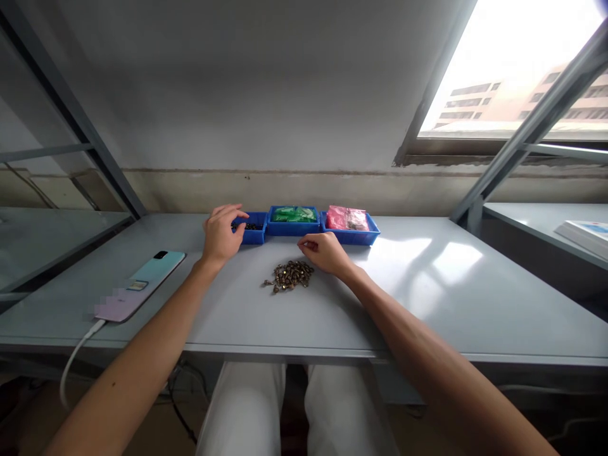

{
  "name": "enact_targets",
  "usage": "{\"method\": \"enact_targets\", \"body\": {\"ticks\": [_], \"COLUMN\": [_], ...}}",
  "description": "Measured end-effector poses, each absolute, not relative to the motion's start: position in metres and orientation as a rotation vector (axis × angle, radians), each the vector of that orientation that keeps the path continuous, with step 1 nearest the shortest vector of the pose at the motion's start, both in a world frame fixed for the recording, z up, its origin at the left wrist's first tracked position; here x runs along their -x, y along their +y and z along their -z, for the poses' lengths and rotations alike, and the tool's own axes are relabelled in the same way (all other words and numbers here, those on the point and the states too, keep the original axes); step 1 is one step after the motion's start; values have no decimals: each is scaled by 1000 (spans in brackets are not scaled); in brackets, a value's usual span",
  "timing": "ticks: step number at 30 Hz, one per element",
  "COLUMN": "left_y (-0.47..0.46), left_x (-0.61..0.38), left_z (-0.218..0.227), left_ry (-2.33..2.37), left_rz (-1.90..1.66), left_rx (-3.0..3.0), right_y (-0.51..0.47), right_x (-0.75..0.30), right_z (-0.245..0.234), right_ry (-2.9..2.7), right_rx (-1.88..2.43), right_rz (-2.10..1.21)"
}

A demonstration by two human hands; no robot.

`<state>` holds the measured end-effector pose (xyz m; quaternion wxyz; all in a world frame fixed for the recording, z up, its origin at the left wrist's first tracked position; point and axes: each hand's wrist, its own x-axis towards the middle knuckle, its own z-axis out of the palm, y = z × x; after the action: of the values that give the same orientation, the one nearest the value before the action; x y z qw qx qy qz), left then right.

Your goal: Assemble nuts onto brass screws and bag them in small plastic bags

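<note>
My left hand point(222, 231) is over the left blue bin point(256, 237), which holds small dark pieces point(254, 226). Its fingers are curved and apart from the thumb, with nothing visible between them. My right hand point(327, 251) is closed in a pinch just above the table, in front of the bins; whatever its fingertips hold is hidden. Close to its left lies a loose pile of small brass-coloured screws or similar fasteners point(292, 275). Behind it stand the middle blue bin point(293, 228) with green plastic bags point(294, 214) and the right blue bin point(354, 239) with pink bags point(344, 218).
A phone point(142, 285) with a white cable point(78, 345) plugged in lies at the left of the grey table point(247, 323). Grey metal frame posts point(508, 120) rise at both sides. A white box point(586, 234) sits on the neighbouring table at the right.
</note>
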<state>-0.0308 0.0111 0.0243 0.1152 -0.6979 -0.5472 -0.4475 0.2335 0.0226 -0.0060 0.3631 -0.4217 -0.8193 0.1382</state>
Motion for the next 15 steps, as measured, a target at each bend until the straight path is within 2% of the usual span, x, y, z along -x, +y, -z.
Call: {"method": "enact_targets", "body": {"ticks": [7, 15], "left_y": [-3, -13], "left_x": [14, 0], "left_z": [-24, -12], "left_ry": [-1408, -1409], "left_rz": [1333, 738], "left_rx": [2411, 3062], "right_y": [20, 18], "right_x": [-237, -242], "right_z": [-5, -17], "right_ry": [-2270, -2387], "right_rx": [1118, 1120], "right_rz": [-802, -964]}}
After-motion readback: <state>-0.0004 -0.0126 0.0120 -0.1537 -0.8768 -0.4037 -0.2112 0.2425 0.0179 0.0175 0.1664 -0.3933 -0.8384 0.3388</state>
